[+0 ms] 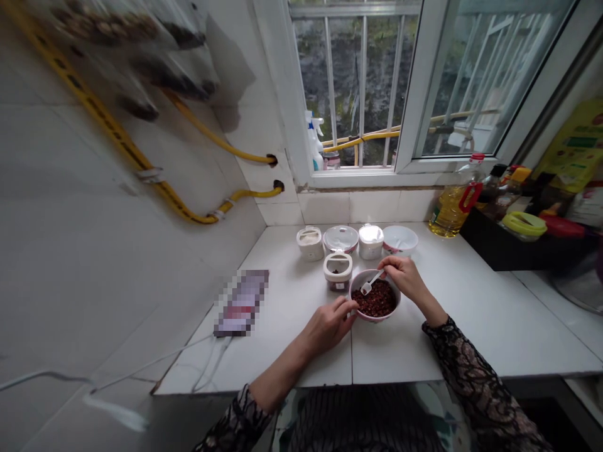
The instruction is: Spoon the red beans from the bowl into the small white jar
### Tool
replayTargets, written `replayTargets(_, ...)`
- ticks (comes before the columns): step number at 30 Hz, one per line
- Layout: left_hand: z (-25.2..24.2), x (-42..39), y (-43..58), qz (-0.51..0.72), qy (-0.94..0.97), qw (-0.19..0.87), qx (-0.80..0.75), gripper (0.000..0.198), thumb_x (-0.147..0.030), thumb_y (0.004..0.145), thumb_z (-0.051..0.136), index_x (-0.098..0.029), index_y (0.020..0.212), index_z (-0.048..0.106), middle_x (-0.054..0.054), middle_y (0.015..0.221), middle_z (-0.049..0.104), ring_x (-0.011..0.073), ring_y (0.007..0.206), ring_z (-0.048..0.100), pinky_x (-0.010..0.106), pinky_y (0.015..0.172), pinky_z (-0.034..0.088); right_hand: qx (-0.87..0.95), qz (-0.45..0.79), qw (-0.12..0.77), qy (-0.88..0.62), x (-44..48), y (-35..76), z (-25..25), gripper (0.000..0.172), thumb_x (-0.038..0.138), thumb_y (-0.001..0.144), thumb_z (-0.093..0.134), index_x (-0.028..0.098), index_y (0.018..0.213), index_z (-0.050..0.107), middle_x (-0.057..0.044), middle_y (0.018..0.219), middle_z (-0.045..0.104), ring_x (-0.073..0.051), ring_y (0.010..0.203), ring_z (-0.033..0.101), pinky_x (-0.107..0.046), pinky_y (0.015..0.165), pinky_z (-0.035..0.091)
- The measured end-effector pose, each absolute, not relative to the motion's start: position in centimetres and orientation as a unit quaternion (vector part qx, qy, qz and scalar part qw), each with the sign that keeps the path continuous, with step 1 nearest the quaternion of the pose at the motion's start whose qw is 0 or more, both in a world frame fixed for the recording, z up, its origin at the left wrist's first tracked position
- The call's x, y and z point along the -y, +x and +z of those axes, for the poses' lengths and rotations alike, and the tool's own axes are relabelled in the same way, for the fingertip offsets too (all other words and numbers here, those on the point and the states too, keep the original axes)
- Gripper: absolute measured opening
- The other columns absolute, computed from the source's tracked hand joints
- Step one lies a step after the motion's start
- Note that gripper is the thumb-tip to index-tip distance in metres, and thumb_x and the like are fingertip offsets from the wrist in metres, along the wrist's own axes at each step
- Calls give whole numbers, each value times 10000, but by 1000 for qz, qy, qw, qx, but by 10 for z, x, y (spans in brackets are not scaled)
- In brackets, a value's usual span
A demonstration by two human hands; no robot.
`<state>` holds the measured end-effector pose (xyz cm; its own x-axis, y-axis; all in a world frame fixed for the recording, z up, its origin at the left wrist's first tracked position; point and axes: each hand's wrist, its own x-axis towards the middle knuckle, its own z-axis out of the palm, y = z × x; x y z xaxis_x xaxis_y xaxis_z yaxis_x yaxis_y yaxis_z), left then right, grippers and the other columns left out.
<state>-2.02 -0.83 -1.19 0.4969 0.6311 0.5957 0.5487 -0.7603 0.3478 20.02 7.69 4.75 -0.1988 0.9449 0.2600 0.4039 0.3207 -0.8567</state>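
A bowl with a pinkish rim stands on the white tiled counter, filled with small dark red pieces. My right hand is closed on the handle of a small white spoon, whose tip is over the pieces at the bowl's left part. At the bowl's left side, my left hand has its fingers wrapped against the rim. Just behind and left of the bowl is a square clear container with a pale lid and dark contents.
Behind stand two lidded containers, a covered bowl and a white bowl. An oil bottle and a black box of bottles are at right. A blurred-out flat object with a cable lies left.
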Motion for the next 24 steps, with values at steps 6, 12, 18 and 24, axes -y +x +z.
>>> replayTargets(6,-11,9,-20,373,863,50,-337,142,-200,984,417,-180,1079,520,28,856,581,91,570,550,205,542,496,675,390,426,-460,-80,202,47,199,222,643,484,176,658,678,6,516,650,-153,507,571,-256,532,434)
replayTargets(12,-11,9,-19,374,862,50,-338,139,-193,983,425,-179,1078,526,33,862,590,91,574,557,199,551,496,616,464,424,-474,-82,202,49,195,274,580,515,170,631,671,-3,494,637,-92,383,364,-225,392,266)
replayTargets(18,-14,8,-20,370,863,51,-340,140,-187,976,431,-176,1073,532,35,859,590,97,591,574,197,559,500,561,521,440,-470,-81,198,54,187,279,565,566,158,659,673,0,505,641,-62,369,326,-206,375,250)
replayTargets(24,-14,8,-20,367,862,54,-346,153,-169,961,435,-181,1086,523,32,861,585,101,611,581,204,575,510,562,495,491,-446,-77,182,54,247,338,672,600,152,806,692,-29,632,702,-67,398,411,-208,410,378)
